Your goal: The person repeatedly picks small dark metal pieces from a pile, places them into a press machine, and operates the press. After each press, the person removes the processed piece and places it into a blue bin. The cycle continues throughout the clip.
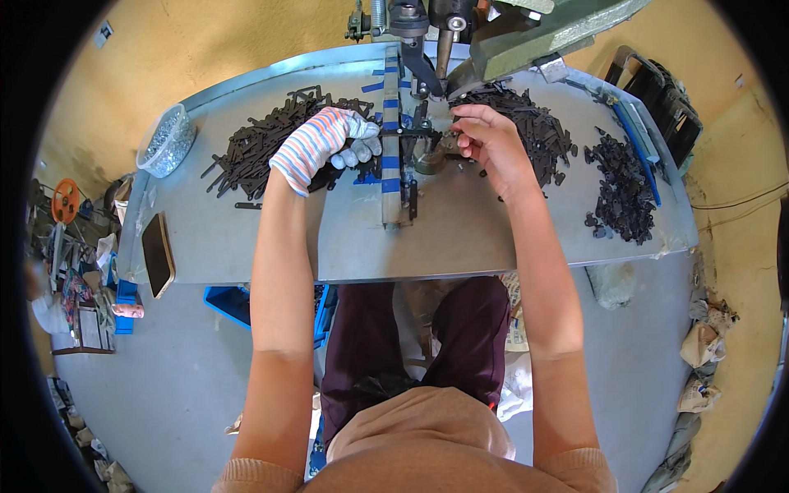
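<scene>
My left hand (327,148), in a striped knit glove, is closed at the taped metal bar (391,177) in the middle of the table. From its fingertips a dark flat metal strip (415,132) reaches across the bar toward the press tooling (427,156). My bare right hand (493,146) is just right of the tooling, fingers curled and thumb close to the index finger; anything between them is too small to make out. Above both hands hangs the machine's dark press head (415,33). A heap of dark strips (263,144) lies beside my left hand.
Another heap of dark parts (542,127) lies behind my right hand, with smaller black pieces (620,189) farther right. At the left are a clear tub of small shiny parts (168,144) and a phone (158,255). A blue bin (226,306) sits below the table's front edge.
</scene>
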The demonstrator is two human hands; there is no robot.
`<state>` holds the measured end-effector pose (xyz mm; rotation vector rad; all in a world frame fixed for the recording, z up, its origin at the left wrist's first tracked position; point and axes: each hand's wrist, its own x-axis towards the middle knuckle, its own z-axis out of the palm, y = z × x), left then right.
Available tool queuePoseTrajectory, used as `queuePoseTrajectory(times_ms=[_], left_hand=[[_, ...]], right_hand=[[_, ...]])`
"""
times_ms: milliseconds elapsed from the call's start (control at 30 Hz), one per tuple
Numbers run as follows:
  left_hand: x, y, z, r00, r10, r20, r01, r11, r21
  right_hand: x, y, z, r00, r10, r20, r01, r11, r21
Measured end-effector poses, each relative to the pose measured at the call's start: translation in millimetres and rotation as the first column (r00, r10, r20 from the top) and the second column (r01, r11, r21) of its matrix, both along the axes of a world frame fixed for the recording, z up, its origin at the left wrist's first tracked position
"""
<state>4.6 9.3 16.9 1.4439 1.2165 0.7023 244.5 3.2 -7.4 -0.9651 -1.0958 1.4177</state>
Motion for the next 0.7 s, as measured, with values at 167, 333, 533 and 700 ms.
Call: queuePoseTrajectory(times_ms=[167,333,533,700], left_hand=[[1.9,-0.2,-0.1,0.999,0.015,-0.047,-0.012,0.997,0.079],[3.2,-1.6,0.2,0.998,0.038,0.049,-0.038,0.999,-0.003],[-0.8,2.3,-1.0,0.996,0.012,0.083,-0.007,0.998,-0.058],[-5.4,5.0,-0.5,0.993,-0.046,0.109,0.041,0.998,0.046]], right_hand=[[2.3,-1.9,1.2,0.989,-0.148,0.009,0.148,0.989,-0.019],[5.3,-2.1,0.6,0.971,-0.24,0.008,0.24,0.97,-0.038],[4.1,-1.3,-1.7,0.977,-0.214,0.028,0.215,0.975,-0.051],[2.6,0.7,-2.9,0.981,-0.192,0.026,0.193,0.98,-0.042]])
